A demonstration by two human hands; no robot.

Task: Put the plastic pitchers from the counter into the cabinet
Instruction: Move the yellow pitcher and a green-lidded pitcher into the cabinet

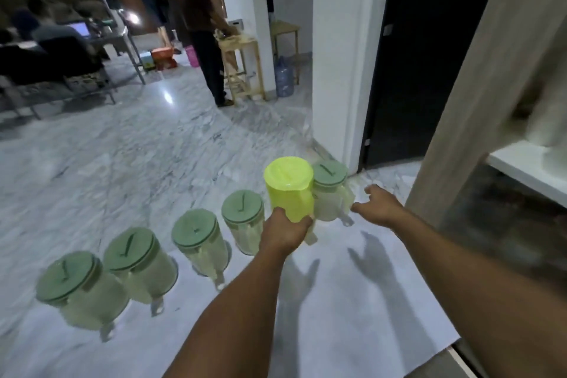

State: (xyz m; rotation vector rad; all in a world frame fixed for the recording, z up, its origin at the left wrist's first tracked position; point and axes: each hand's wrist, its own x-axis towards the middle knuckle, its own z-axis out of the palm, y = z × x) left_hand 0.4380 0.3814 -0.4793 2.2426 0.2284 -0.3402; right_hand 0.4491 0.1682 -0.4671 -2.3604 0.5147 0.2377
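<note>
A person in dark clothes (202, 31) stands at eleven o'clock beside a wooden shelf stand (245, 67); a water jug (283, 77) sits on the marble floor (138, 138).

One pitcher (290, 190) is bright yellow-green, lid and body alike. The other pitchers (202, 250) along the counter's far edge are cloudy, pale clear plastic with sage-green lids (194, 228). The counter (352, 301) is white; the floor (138, 156) is grey-veined marble.

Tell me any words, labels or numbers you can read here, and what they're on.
None can be read.
Pitcher lids: raised marks only, no lettering.
Yellow pitcher: plain.
Laptop screen: too blurred.
Boxes on the floor: print too small and blurred.
</note>
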